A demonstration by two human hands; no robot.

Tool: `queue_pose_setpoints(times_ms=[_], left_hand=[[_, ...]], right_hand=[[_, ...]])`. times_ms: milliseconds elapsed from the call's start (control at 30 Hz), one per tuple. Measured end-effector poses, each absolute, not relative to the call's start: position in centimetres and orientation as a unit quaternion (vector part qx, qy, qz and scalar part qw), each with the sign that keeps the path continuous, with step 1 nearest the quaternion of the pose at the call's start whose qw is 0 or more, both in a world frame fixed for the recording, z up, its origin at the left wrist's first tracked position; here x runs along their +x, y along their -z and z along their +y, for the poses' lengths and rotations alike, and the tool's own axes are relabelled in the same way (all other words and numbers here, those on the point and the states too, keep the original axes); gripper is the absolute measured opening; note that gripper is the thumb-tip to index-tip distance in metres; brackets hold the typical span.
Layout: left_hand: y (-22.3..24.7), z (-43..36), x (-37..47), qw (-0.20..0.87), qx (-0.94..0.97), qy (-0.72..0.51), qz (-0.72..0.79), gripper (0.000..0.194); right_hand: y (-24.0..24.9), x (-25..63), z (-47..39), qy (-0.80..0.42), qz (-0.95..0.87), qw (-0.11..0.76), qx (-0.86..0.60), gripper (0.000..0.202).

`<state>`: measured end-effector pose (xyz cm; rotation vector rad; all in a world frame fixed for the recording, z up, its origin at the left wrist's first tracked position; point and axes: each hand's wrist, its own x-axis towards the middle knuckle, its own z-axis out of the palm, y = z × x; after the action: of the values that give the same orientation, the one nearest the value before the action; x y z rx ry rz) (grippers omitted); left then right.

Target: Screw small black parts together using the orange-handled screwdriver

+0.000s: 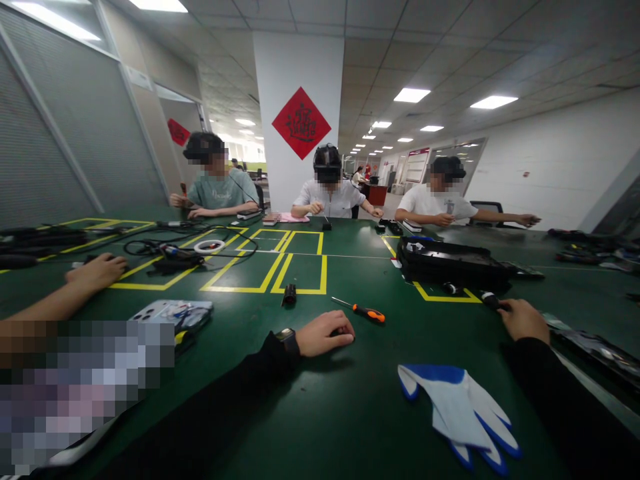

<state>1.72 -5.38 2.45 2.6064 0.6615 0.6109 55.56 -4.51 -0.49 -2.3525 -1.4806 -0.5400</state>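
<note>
My left hand [326, 333], with a watch at its wrist, rests on the green table [280, 427] with its fingers curled; whatever may be under them is hidden. An orange-and-black screwdriver [369, 313] lies just beyond it, and a small black cylindrical part [289, 295] stands farther back. At the right, my right hand [525, 321] is closed around the dark end of a small black part [491, 300] with a light tip. A white-and-blue glove [457, 407] lies flat between my forearms.
A long black casing [445, 261] lies at the right beyond my hands. Cables and a white ring [209, 246] are at the left, near another person's hand [103, 270]. A tool case [175, 313] sits nearer. Several people sit around the table. A long part [600, 350] lies far right.
</note>
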Motion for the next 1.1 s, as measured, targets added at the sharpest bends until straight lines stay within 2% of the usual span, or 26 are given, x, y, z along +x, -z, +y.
queue_pose_setpoints(times_ms=[133, 267, 433, 533, 700, 833, 967, 1100], left_hand=[[-2.9, -5.5, 1.7, 0.104, 0.911, -0.278, 0.287, 0.025], [-2.7, -4.0, 0.7, -0.029, 0.782, -0.415, 0.464, 0.02], [-1.5, -0.4, -2.6, -0.111, 0.638, -0.427, 0.631, 0.036], [-0.9, 1.5, -4.9, -0.106, 0.588, -0.388, 0.702, 0.039], [-0.1, 3.0, -6.4, -0.021, 0.587, -0.299, 0.752, 0.048], [0.2, 3.1, -5.7, 0.002, 0.628, -0.279, 0.726, 0.042], [0.1, 2.7, -5.1, 0.021, 0.652, -0.276, 0.706, 0.038], [0.2, 1.7, -4.1, 0.025, 0.684, -0.29, 0.668, 0.035]], right_hand=[[0.4, 55.5, -4.6, 0.189, -0.52, 0.173, -0.815, 0.032], [0.2, 55.3, -4.6, 0.187, -0.525, 0.194, -0.807, 0.036], [-0.1, 55.0, -4.9, 0.198, -0.553, 0.215, -0.78, 0.037], [-0.3, 54.6, -5.1, 0.224, -0.552, 0.24, -0.766, 0.036], [-2.2, 51.8, -5.2, 0.327, -0.514, 0.307, -0.731, 0.031], [-6.5, 44.7, -5.0, 0.276, -0.63, 0.355, -0.633, 0.023], [-10.1, 34.3, -4.8, 0.13, -0.796, 0.283, -0.519, 0.022], [-8.6, 25.1, -4.4, 0.034, -0.848, 0.17, -0.501, 0.024]])
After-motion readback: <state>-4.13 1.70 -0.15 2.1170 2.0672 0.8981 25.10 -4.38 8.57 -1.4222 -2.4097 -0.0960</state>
